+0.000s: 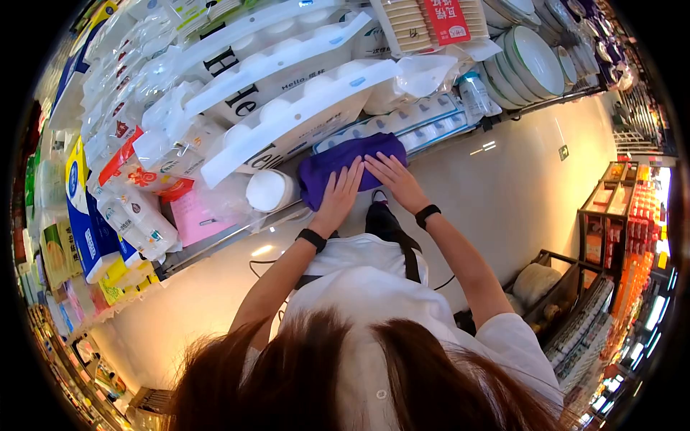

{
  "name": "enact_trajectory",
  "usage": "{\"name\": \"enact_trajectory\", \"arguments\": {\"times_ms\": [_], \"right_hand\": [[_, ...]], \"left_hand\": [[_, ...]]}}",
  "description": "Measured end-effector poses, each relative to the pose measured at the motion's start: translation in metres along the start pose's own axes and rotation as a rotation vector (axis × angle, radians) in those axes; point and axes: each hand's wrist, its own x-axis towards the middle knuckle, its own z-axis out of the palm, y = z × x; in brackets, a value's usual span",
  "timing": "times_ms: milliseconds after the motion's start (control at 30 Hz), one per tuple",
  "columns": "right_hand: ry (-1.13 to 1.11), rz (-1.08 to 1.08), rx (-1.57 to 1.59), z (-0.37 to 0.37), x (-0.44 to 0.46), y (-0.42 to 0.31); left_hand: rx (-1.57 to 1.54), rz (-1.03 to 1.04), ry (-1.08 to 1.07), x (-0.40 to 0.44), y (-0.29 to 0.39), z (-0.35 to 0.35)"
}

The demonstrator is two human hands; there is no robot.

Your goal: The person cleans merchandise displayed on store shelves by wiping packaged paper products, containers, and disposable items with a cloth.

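Observation:
A folded purple cloth (323, 171) lies at the shelf's front edge, partly over flat blue-and-white packs (424, 129). My left hand (341, 195) rests on it with the fingers spread flat. Just to the right, my right hand (394, 179) lies on the same cloth, palm down, fingers stretched out. The fingertips of both hands come close together near the cloth's middle. Neither hand grips anything. A round white roll or stack (270, 190) stands to the left of the cloth, beside a pink paper (198, 218) with a pen on it.
Wrapped white cups (302, 108) fill the shelf behind the cloth. Green-rimmed plates (535, 63) stand at the upper right, near packed wooden sticks (424, 25). Blue-and-yellow packages (90, 223) are at the left. A dark bin (560, 287) sits on the floor side at right.

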Motion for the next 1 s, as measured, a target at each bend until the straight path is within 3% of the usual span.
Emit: {"name": "enact_trajectory", "arguments": {"times_ms": [167, 300, 700, 1000], "right_hand": [[0.036, -0.102, 0.163, -0.011, -0.018, 0.056], [0.042, -0.156, 0.103, -0.015, -0.037, 0.105], [0.107, -0.105, 0.080, -0.036, -0.095, 0.227], [0.140, -0.078, 0.142, -0.045, -0.107, 0.239]], "left_hand": [[0.040, 0.007, -0.055, 0.041, 0.030, -0.004], [0.022, -0.005, -0.074, 0.078, 0.061, 0.003], [-0.222, -0.058, -0.025, 0.198, 0.143, -0.002], [-0.302, -0.036, 0.076, 0.221, 0.148, 0.006]]}}
